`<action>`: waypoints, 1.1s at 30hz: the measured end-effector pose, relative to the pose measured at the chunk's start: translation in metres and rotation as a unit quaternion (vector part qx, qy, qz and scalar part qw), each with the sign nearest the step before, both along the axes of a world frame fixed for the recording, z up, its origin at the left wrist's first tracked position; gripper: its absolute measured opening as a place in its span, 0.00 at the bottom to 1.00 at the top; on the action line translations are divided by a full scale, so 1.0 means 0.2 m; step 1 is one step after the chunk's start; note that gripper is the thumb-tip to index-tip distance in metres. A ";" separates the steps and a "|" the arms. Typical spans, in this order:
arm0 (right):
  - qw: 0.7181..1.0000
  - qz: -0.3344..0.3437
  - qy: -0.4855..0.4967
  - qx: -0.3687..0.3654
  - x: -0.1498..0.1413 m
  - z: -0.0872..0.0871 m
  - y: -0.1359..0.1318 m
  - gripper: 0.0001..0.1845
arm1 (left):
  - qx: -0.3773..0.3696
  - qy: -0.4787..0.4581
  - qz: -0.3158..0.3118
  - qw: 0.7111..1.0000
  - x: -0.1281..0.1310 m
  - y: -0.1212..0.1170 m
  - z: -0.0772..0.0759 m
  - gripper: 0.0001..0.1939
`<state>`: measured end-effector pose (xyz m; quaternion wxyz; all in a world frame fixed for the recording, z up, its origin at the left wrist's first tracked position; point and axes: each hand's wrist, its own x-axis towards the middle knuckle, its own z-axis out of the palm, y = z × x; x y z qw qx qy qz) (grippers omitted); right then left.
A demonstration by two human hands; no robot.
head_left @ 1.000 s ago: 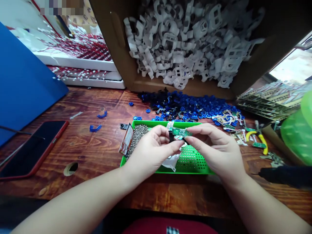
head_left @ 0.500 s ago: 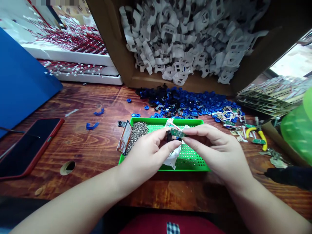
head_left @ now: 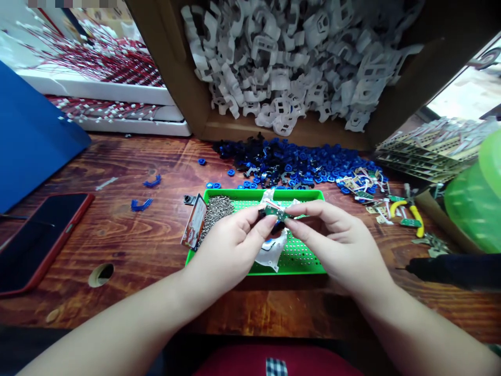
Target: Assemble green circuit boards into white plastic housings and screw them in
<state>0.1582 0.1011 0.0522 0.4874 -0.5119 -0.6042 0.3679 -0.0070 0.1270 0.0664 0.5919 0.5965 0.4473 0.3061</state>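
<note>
A small green circuit board (head_left: pixel 277 212) is pinched between my two hands above the green tray. My left hand (head_left: pixel 238 237) closes on its left end, where a small black part shows by the fingertips. My right hand (head_left: pixel 336 237) grips the right end between thumb and fingers. Red and white wires show behind the board. Under my hands, a white plastic shell (head_left: pixel 272 255) lies in the green perforated tray (head_left: pixel 305 270). Many small screws (head_left: pixel 217 210) fill the tray's left end, beside a small printed card (head_left: pixel 194 222).
A cardboard box (head_left: pixel 219 130) of white plastic shells stands behind a heap of blue and black parts (head_left: pixel 293 162). Yellow-handled pliers (head_left: pixel 417 219) and a dark tool (head_left: pixel 442 271) lie to the right. A red-cased phone (head_left: pixel 43 240) and a table hole (head_left: pixel 100 275) are left.
The whole view has shifted slightly, so the table things appear further left. The board is turned a little in my fingers, and more of the white shell below shows.
</note>
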 end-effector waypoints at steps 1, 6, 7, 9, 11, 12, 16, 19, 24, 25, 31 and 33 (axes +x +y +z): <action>1.000 0.001 -0.006 0.007 0.00 0.00 0.00 0.08 | -0.008 -0.010 0.008 1.000 0.00 0.00 0.00 0.11; 0.993 -0.006 -0.088 0.077 -0.01 -0.02 -0.02 0.13 | -0.068 -0.094 0.036 0.993 0.02 0.01 0.01 0.08; 0.991 -0.007 -0.100 0.092 -0.02 -0.02 -0.02 0.14 | -0.086 -0.120 0.037 0.988 0.02 0.01 0.00 0.07; 0.986 -0.010 -0.121 0.118 -0.04 -0.04 -0.03 0.17 | -0.130 -0.172 0.041 0.975 0.02 0.02 -0.01 0.07; 0.982 -0.015 -0.137 0.130 -0.05 -0.05 -0.04 0.19 | -0.179 -0.206 0.051 0.961 0.02 0.02 -0.03 0.07; 0.980 -0.017 -0.146 0.133 -0.06 -0.06 -0.04 0.20 | -0.199 -0.218 0.059 0.954 0.02 0.02 -0.03 0.06; 0.975 -0.024 -0.169 0.139 -0.07 -0.07 -0.04 0.20 | -0.238 -0.254 0.074 0.934 0.02 0.01 -0.04 0.05; 0.976 -0.030 -0.164 0.143 -0.08 -0.07 -0.04 0.21 | -0.246 -0.270 0.076 0.928 0.03 0.00 -0.04 0.05; 0.983 -0.029 -0.136 0.118 -0.09 -0.08 -0.04 0.21 | -0.239 -0.277 0.082 0.927 0.04 -0.02 -0.04 0.06; 0.984 -0.031 -0.130 0.116 -0.09 -0.08 -0.04 0.21 | -0.233 -0.282 0.082 0.927 0.05 -0.02 -0.04 0.07; 0.982 -0.057 -0.135 0.120 -0.09 -0.05 -0.05 0.19 | -0.221 -0.284 0.083 0.929 0.05 -0.04 -0.03 0.07; 0.983 -0.044 -0.129 0.122 -0.09 -0.05 -0.04 0.19 | -0.216 -0.285 0.083 0.930 0.05 -0.04 -0.03 0.06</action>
